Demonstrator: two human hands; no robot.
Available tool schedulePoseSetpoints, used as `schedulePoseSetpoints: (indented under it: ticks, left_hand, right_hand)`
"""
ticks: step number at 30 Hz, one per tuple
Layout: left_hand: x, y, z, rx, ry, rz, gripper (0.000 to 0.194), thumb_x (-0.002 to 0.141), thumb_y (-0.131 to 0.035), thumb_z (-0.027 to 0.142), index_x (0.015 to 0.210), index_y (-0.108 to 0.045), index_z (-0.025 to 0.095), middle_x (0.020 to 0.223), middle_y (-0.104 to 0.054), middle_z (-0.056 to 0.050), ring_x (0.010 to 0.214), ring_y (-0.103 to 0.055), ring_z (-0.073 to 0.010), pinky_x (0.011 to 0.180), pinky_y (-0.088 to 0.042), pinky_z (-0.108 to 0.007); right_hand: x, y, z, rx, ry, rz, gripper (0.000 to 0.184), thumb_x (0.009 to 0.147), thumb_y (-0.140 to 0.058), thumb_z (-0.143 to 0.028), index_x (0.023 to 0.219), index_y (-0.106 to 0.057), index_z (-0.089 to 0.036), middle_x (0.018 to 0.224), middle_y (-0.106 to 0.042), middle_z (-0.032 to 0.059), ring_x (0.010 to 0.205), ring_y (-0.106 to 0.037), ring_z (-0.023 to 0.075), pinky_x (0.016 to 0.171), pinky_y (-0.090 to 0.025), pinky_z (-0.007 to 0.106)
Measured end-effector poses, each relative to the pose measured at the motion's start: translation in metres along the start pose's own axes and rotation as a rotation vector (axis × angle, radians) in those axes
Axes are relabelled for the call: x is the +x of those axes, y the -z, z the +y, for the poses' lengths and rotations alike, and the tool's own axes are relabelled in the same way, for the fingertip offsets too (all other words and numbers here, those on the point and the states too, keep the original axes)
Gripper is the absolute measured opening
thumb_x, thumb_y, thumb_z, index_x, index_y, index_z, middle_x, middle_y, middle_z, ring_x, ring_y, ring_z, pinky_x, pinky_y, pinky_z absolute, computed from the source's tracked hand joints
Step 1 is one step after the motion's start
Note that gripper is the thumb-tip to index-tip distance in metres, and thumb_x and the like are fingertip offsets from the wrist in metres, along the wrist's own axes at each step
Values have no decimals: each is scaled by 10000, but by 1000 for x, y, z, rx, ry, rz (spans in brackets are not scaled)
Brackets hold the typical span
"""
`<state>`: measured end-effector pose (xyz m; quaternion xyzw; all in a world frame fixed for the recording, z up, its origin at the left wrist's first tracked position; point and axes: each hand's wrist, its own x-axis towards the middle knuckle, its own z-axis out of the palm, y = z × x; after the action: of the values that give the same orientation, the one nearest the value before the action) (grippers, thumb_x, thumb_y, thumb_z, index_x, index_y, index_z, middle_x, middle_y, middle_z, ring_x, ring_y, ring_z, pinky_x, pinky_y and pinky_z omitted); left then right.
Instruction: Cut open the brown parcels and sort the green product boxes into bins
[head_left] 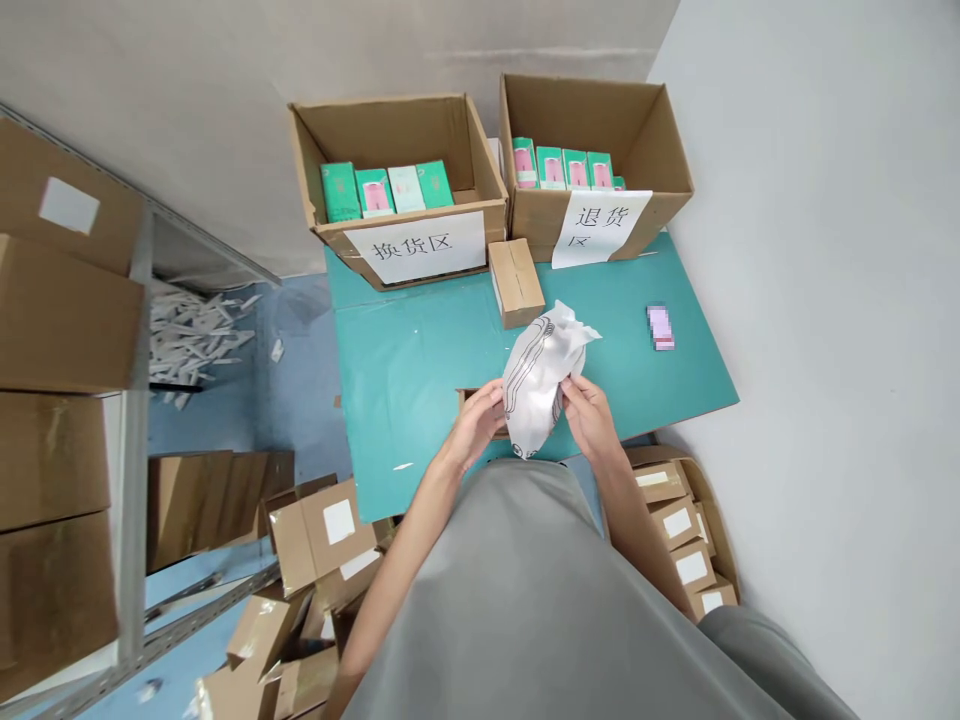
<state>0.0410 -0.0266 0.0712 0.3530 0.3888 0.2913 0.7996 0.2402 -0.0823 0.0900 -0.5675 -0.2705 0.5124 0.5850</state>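
A crumpled white plastic bag (538, 375) with black line drawings is held up over the near edge of the green table (420, 350). My left hand (480, 425) pinches its left side, with thumb and fingers closed at the bag's edge. On the other side, my right hand (590, 415) grips the bag between thumb and fingertips. What the bag contains, if anything, is hidden. Below it, partly covered by the bag and my left hand, lies a small cardboard box (466, 394). A closed small carton (517, 282) stands just beyond the bag.
Two large cardboard boxes, the left (401, 130) and the right (592, 110), stand at the back with green-and-pink packs inside and paper signs in front. A blurred pink item (661, 328) lies right. Shelving (139, 450) stands left; cartons (319, 535) pile beside the table.
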Motion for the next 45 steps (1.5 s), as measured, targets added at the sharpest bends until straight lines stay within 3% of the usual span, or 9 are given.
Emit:
schedulePoseSetpoints:
  ticks: [12, 16, 20, 27, 29, 32, 35, 40, 45]
  left_hand:
    - [-10, -2, -15, 15, 54, 78, 764, 707, -1029, 606, 1303, -768, 204, 1203, -861, -131, 1000, -828, -313, 757, -638, -365]
    - [-2, -1, -21, 93, -133, 272, 673, 742, -1006, 572, 1243, -748, 204, 1275, -836, -116, 1118, -796, -297, 900, -652, -374]
    - [2, -2, -22, 303, -300, 363, 537, 826, -927, 527, 1215, -751, 200, 1226, -815, -102, 1132, -764, -296, 988, -630, -402]
    - [-17, -19, -11, 609, -547, 107, 470, 933, -777, 327, 1395, -802, 247, 1311, -791, -119, 1273, -732, -311, 1170, -574, -484]
    - [-21, -21, -9, 606, -538, 119, 396, 978, -741, 325, 1357, -823, 252, 1313, -794, -117, 1261, -742, -299, 1146, -589, -469]
    - [-20, -15, -6, 574, -540, 368, 310, 1043, -700, 377, 1293, -828, 244, 1280, -776, -114, 1157, -754, -258, 1018, -627, -401]
    - [-15, -1, -2, 568, -483, 535, 468, 974, -822, 486, 1368, -791, 236, 1389, -743, -137, 1198, -741, -275, 997, -634, -396]
    - [-9, 13, -2, 170, -66, 181, 646, 880, -865, 751, 1194, -832, 187, 1127, -861, -129, 1063, -819, -328, 867, -666, -410]
    - [-8, 11, -9, -5, 36, 228, 600, 769, -980, 659, 1115, -803, 202, 1042, -875, -98, 932, -838, -292, 767, -659, -377]
  right_hand:
    - [0, -6, 7, -137, -22, -35, 568, 940, -769, -717, 1266, -811, -254, 1368, -838, 130, 1388, -735, 365, 1199, -601, 548]
    - [-8, -5, 2, -328, 143, 148, 566, 984, -764, -681, 1354, -768, -253, 1502, -762, 168, 1375, -720, 348, 1188, -592, 552]
    - [-25, -16, -3, -402, 178, 10, 490, 1040, -736, -634, 1386, -765, -289, 1503, -749, 145, 1372, -714, 325, 1116, -635, 497]
    - [-21, -35, 15, -343, 134, 28, 527, 921, -853, -623, 1279, -734, -255, 1289, -813, 113, 1200, -767, 296, 1050, -644, 426]
    - [-15, -31, 20, -351, 128, 50, 446, 975, -758, -642, 1180, -735, -247, 1154, -830, 97, 1096, -777, 285, 1001, -641, 410]
    - [-8, -24, 23, -351, 111, 51, 478, 1003, -674, -672, 1201, -741, -242, 1154, -835, 101, 1111, -780, 292, 998, -634, 401]
    - [-7, -22, 25, -338, 77, 35, 528, 1020, -626, -700, 1249, -760, -243, 1225, -833, 106, 1180, -774, 295, 1046, -626, 400]
    - [-6, -25, 26, -247, 34, 5, 544, 1002, -668, -706, 1264, -781, -242, 1258, -838, 106, 1238, -768, 317, 1142, -606, 454]
    - [-6, -21, 24, -279, 98, 106, 678, 967, -751, -727, 1454, -720, -257, 1514, -761, 145, 1427, -694, 345, 1233, -559, 518]
